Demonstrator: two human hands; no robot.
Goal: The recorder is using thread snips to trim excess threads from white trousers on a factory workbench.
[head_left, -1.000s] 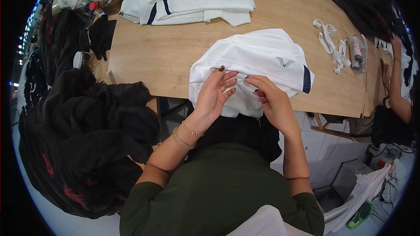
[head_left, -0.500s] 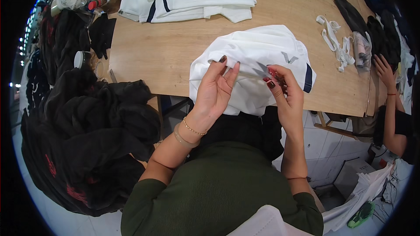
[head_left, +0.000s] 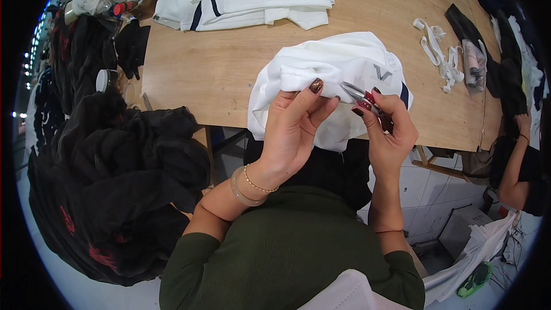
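A white garment (head_left: 338, 51) with a grey emblem and a navy side stripe lies bunched at the near edge of the table, partly hanging over it. My left hand (head_left: 294, 129) pinches a raised fold of it between thumb and fingers. In my right hand (head_left: 390, 132) is a pair of thread snips (head_left: 361, 96) with red handles and pointed metal blades. The blades point left toward the pinched fold, close to the left fingertips. Whether the tips touch the fabric, I cannot tell.
Folded white garments (head_left: 270, 6) are stacked at the table's (head_left: 201, 69) far side. A heap of dark clothing (head_left: 115, 178) stands at the left, below a jar (head_left: 106, 80). White cords (head_left: 439, 57) and a wrapped pink roll (head_left: 474, 66) lie right, near another person's arm (head_left: 513, 161).
The snips have turned to point up-left and moved slightly right with my right hand. My left hand has shifted right and lower, with the fold bunched up. The other person's hand has drawn nearer.
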